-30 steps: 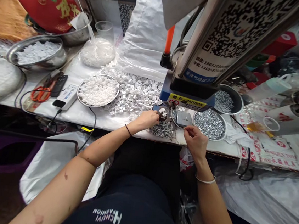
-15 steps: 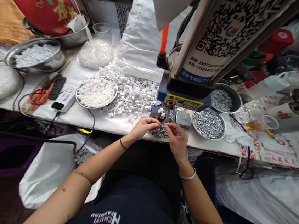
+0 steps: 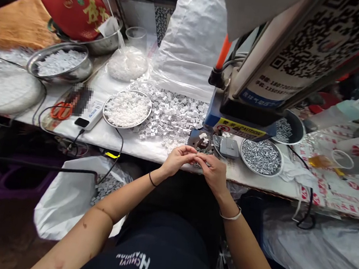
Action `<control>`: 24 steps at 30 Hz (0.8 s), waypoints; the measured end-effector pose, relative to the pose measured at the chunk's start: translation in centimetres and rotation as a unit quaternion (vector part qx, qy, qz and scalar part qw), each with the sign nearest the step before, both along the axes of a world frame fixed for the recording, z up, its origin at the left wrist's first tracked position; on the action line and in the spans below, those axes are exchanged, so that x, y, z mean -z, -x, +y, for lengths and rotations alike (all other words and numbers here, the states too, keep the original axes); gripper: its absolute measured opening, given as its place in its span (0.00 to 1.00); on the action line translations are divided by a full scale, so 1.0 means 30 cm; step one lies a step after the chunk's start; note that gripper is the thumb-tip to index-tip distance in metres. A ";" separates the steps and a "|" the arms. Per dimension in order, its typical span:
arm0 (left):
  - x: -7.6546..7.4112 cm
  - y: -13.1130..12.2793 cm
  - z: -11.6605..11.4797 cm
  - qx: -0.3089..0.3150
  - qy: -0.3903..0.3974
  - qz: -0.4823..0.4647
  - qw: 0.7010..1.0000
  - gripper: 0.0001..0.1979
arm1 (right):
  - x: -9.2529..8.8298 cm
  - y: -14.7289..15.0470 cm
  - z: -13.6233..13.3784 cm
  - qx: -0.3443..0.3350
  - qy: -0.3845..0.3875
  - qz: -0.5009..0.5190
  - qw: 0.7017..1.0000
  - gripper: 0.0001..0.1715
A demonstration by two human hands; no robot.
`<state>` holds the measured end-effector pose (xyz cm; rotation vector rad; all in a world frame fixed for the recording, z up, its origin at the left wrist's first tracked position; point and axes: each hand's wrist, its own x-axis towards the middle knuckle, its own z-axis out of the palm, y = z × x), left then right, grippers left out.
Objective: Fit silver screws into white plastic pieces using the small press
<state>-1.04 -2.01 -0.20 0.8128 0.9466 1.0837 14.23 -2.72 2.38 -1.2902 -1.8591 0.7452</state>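
Note:
My left hand (image 3: 178, 160) and my right hand (image 3: 212, 170) meet at the fingertips over the table's front edge. Both are closed in a pinch; whatever they hold is too small to make out. Just beyond them lies a dark metal fixture (image 3: 193, 141) under the press (image 3: 241, 124), with small white pieces on it. Metal pins are partly hidden behind my fingers. Left of the press is a heap of white square parts (image 3: 171, 116). A plate of small white parts (image 3: 127, 109) stands left of the heap, and a plate of metal pins (image 3: 261, 157) to the right.
A grey block (image 3: 229, 147) sits beside the fixture. On the left are a power strip (image 3: 90, 114), orange-handled scissors (image 3: 62, 110) and a steel bowl of white parts (image 3: 60, 62). A dark bowl of pins (image 3: 297, 129) and a squeeze bottle (image 3: 338, 115) stand right. Below hangs a white bag (image 3: 63, 199).
My hands have come together, so that their fingertips now touch. The whole view has shifted, with the table and press appearing farther right.

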 end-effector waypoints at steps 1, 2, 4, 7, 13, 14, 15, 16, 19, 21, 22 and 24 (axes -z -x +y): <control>0.009 0.025 0.005 -0.009 -0.035 0.071 0.997 0.14 | 0.006 0.004 -0.003 0.016 0.004 0.010 1.000 0.08; 0.019 0.058 0.013 -0.032 -0.073 0.164 0.983 0.13 | 0.013 0.007 -0.007 0.034 0.013 0.027 0.999 0.08; 0.041 0.138 0.038 -0.107 -0.133 0.383 0.908 0.13 | 0.027 0.010 -0.015 0.069 0.038 0.073 0.994 0.09; 0.074 0.248 0.085 -0.129 -0.103 0.622 0.766 0.13 | 0.044 0.008 -0.022 0.094 0.074 0.119 0.986 0.11; 0.104 0.276 0.131 -0.081 -0.061 0.670 0.735 0.10 | 0.054 0.016 -0.026 0.102 0.104 0.172 0.974 0.12; 0.101 0.269 0.131 -0.087 -0.066 0.661 0.742 0.08 | 0.053 0.017 -0.027 0.107 0.112 0.184 0.971 0.12; 0.096 0.263 0.130 -0.101 -0.071 0.647 0.752 0.08 | 0.051 0.017 -0.028 0.112 0.117 0.192 0.968 0.12; 0.088 0.257 0.126 -0.122 -0.076 0.625 0.767 0.08 | 0.047 0.017 -0.029 0.115 0.118 0.195 0.967 0.12; 0.047 0.234 0.106 -0.170 -0.072 0.465 0.866 0.11 | 0.030 0.022 -0.028 0.106 0.097 0.178 0.974 0.11; 0.013 0.203 0.085 -0.133 -0.015 0.271 0.953 0.13 | 0.013 0.031 -0.022 0.092 0.067 0.158 0.981 0.09; -0.004 0.183 0.073 -0.096 0.029 0.168 0.981 0.14 | 0.004 0.038 -0.018 0.083 0.050 0.144 0.985 0.09; -0.031 0.139 0.048 -0.032 0.116 0.005 0.993 0.15 | -0.016 0.049 -0.006 0.060 0.013 0.113 0.992 0.07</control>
